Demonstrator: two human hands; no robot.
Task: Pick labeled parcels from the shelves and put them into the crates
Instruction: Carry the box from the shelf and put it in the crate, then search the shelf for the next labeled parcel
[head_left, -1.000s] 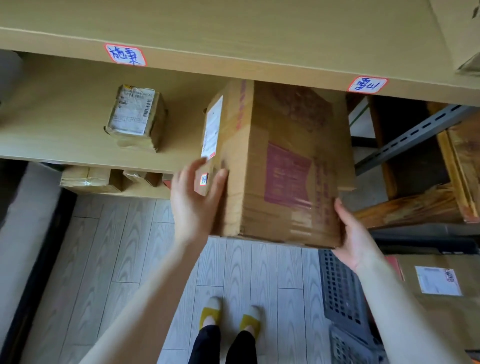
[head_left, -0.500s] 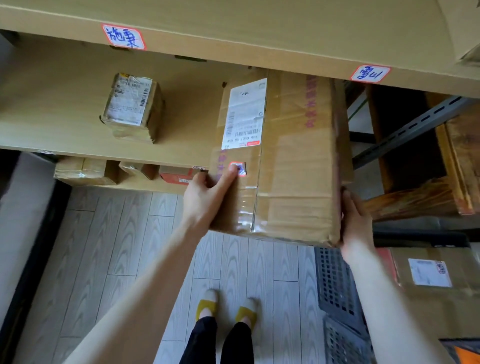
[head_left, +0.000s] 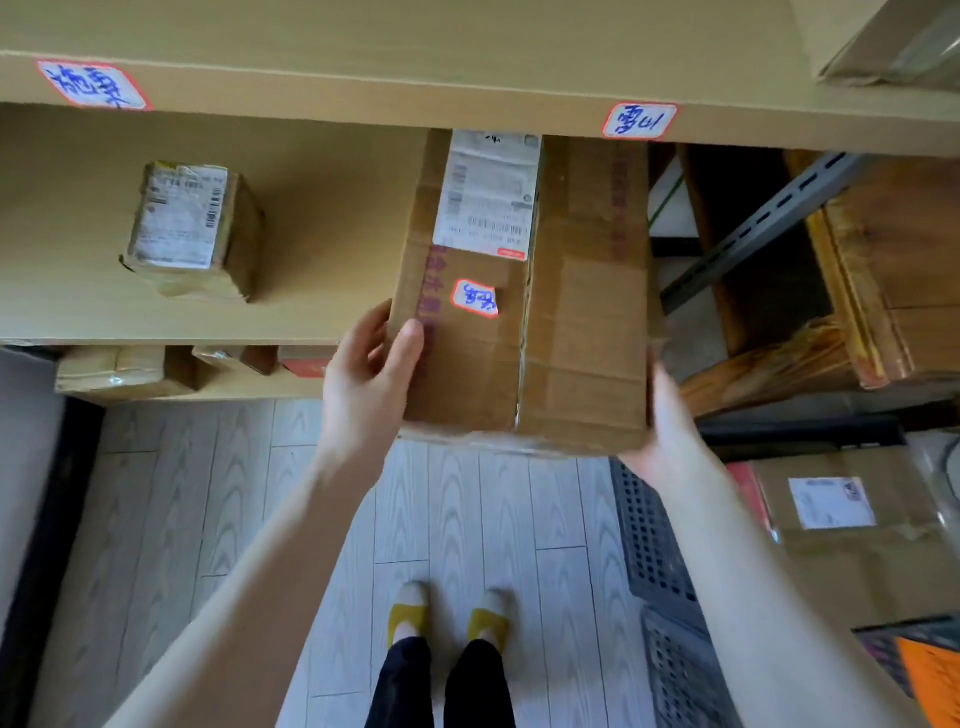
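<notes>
Pale wood-grain plank floor below, with yellow-and-white shoes side by side on it. Grey slotted metal rail slanting at right, beside dark wooden boards.

One head-worn wide-angle view — forward and steeply down, close over shelf, floor, feet
</notes>
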